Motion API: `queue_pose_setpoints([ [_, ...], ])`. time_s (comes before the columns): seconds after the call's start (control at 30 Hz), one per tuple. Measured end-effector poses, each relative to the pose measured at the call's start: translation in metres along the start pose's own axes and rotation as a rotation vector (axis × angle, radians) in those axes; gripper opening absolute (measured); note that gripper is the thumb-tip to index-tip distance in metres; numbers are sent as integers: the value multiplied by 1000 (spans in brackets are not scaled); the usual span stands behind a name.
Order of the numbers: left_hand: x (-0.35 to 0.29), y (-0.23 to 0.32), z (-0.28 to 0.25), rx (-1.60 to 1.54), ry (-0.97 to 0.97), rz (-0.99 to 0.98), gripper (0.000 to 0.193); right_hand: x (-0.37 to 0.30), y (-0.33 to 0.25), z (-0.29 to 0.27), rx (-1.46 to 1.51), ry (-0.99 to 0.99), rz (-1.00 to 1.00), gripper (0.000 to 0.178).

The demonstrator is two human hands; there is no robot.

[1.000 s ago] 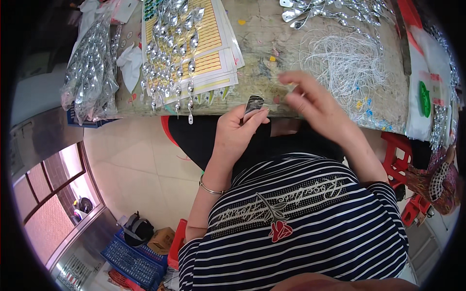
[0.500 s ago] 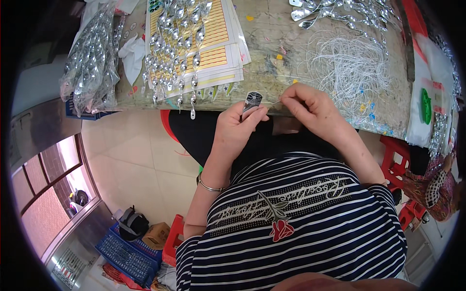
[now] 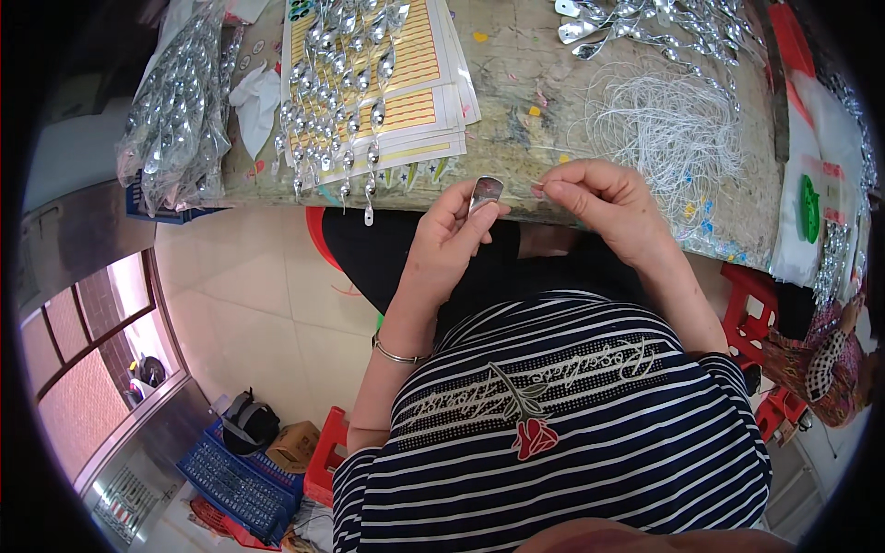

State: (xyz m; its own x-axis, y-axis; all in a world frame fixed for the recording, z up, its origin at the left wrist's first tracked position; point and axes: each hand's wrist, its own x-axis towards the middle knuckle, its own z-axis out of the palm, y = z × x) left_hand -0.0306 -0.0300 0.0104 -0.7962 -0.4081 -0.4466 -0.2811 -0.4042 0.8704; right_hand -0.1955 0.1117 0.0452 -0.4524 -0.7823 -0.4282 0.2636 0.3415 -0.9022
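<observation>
Left hand: The person's bare left hand (image 3: pixel 450 230) clamps a flat, shiny silver metal strip with a rounded end (image 3: pixel 486 190) between thumb and fingers.
Metal strip: It rises from the grip, rounded end uppermost, at the near edge of a worn, stained greyish worktable (image 3: pixel 505 115); whether it touches the surface cannot be told.
Right hand: The bare right hand (image 3: pixel 604 203) is apart from the left, thumb and forefinger pinched together near the same edge; what lies between them is too fine to tell.
Thread: A loose tangle of fine white thread (image 3: pixel 673 129) spreads across the worktable beyond the right hand.
Silver twists: Spiral-twisted strips of bright silver metal (image 3: pixel 327 92) lie over yellow-and-white patterned sheets (image 3: pixel 438 97) on the left, some ends hanging past the near edge.
Far right: More twisted silver pieces (image 3: pixel 636 32) lie beyond the tangle.
Far left: A clear plastic bag of silver twists (image 3: pixel 180 120) slumps over the table's edge, near a crumpled white scrap (image 3: pixel 255 106).
Person: A silver bangle (image 3: pixel 398 355) circles the left wrist; the navy-and-white striped top (image 3: pixel 590 424) carries a red rose.
Floor: Blue plastic crates (image 3: pixel 230 484) stand at lower left, beside a brown cardboard box (image 3: pixel 294 447).
</observation>
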Motion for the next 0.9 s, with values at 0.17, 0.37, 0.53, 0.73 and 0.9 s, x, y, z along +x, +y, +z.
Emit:
queue_pose_setpoints([
  [0.17,1,0,7,45,55,32,24,1,8,12,-75,-5,-123,15],
  [0.37,1,-3,9,56,82,86,22,1,6,15,-144,-2,-55,14],
  [0.53,0,-3,10,64,93,76,21,4,10,14,-145,9,-31,13],
  [0.73,-1,-2,8,66,123,57,21,7,15,12,-165,27,-49,12],
  [0.9,-1,-1,7,61,145,53,21,7,14,11,-143,24,11,11],
])
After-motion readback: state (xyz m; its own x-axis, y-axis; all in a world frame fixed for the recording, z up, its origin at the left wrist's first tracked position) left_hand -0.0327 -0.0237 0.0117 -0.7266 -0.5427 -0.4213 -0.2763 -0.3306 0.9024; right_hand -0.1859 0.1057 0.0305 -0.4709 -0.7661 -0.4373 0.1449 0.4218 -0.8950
